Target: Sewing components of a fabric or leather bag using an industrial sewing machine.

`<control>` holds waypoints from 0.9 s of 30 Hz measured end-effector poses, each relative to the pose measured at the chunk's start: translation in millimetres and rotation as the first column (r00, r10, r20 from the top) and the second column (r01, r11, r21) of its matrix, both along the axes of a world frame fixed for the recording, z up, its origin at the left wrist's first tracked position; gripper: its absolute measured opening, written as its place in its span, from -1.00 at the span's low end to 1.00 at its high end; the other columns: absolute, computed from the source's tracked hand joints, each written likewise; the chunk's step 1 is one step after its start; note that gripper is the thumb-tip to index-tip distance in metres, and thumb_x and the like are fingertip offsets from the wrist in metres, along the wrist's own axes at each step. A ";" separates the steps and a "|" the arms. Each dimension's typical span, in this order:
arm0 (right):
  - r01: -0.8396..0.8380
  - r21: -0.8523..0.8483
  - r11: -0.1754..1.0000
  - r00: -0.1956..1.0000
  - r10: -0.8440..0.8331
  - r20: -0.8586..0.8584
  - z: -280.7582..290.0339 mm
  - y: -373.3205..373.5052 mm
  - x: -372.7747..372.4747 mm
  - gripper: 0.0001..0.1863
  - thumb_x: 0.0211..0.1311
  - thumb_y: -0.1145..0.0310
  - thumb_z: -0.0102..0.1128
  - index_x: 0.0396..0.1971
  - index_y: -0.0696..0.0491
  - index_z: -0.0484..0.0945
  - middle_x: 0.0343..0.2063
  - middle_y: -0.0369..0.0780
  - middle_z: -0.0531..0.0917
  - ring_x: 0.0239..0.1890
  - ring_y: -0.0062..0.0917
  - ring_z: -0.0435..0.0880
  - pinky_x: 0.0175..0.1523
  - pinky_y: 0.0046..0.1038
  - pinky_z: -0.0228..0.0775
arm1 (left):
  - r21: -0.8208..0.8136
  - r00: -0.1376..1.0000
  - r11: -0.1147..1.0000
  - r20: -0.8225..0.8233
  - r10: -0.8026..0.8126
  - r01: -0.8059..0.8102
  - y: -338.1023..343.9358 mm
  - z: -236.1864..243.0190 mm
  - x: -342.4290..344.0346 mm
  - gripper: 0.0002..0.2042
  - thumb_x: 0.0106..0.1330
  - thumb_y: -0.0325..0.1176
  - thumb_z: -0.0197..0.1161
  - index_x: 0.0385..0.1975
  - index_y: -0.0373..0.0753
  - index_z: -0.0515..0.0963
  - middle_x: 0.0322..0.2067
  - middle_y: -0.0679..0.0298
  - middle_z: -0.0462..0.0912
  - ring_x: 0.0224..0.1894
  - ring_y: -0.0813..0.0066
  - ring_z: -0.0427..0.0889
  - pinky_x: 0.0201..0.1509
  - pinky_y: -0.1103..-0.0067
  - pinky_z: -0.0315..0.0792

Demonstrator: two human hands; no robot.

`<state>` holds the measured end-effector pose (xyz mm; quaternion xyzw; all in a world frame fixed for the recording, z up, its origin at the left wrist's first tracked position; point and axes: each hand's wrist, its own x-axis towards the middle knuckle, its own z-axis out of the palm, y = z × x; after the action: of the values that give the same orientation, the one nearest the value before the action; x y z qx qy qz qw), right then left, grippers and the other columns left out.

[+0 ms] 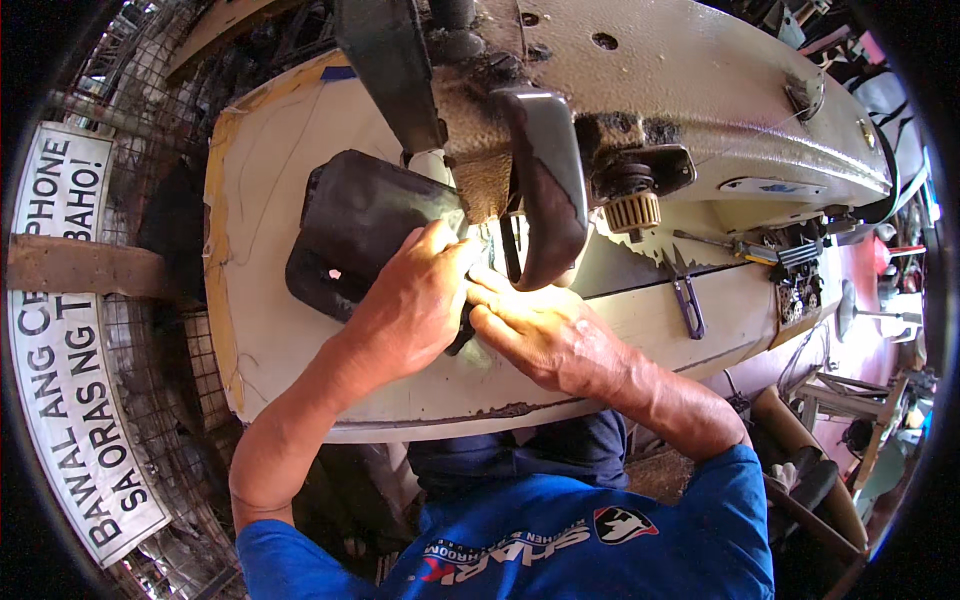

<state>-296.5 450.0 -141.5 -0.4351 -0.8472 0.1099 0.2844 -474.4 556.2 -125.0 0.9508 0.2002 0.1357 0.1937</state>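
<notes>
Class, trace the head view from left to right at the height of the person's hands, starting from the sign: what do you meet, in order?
White sign → dark flat piece → left hand → right hand → purple-handled snips.

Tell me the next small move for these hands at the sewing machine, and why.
Probably a slight, careful nudge of the dark piece with the left hand: that hand lies over the piece's right edge, the right hand sits close beside it, and both are near the working end of the sewing machine.
</notes>
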 end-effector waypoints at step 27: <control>0.023 -0.080 0.997 0.997 -0.029 -0.071 2.4 -2.4 -4.3 -0.76 0.18 0.40 0.05 -0.16 0.17 0.41 -0.09 -0.02 0.56 -0.10 -0.15 0.60 0.00 -0.22 0.49 | -0.130 0.990 0.984 0.044 0.131 -0.124 -7.0 5.2 7.2 -0.78 0.11 -0.62 0.11 -0.22 -0.41 0.51 -0.22 -0.13 0.50 -0.12 -0.09 0.51 0.01 0.22 0.43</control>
<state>-300.8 447.6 -139.1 -0.4528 -0.8256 0.1552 0.2988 -467.2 549.2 -119.7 0.9178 0.2637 0.1598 0.2500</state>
